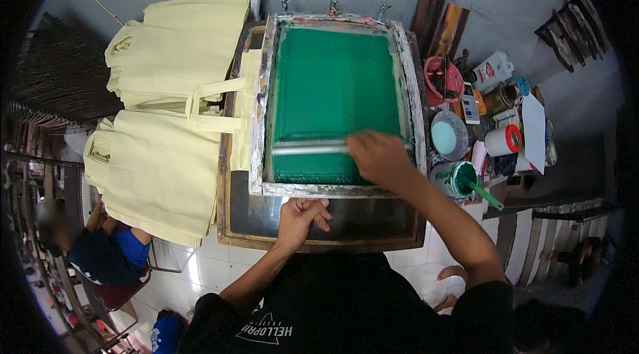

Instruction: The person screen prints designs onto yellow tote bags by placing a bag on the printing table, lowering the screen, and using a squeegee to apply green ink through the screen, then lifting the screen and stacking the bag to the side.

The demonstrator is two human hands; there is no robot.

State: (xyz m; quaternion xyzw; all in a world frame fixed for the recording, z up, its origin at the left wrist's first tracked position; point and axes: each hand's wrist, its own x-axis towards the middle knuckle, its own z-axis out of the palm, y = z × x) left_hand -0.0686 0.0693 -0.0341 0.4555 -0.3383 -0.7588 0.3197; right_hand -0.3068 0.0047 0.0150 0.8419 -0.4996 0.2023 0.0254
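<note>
Right hand point(379, 157) grips the squeegee point(311, 148) low on the green screen point(329, 87); left hand point(301, 215) clenches the frame point(293, 189) edge. Keep even pressure, squeegee level, frame pinned flat.

Person wore black short-sleeved shirt point(346, 314), pale printed emblem at chest. Forearms bare. Left hand point(301, 215), right hand point(379, 157) ungloved.

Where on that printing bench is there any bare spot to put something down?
Mainly the dark glass strip between the screen frame and the table's front edge, right of the left hand. The cream bags cover the left; paint pots and bottles crowd the right, where the right hand holds the squeegee.
</note>
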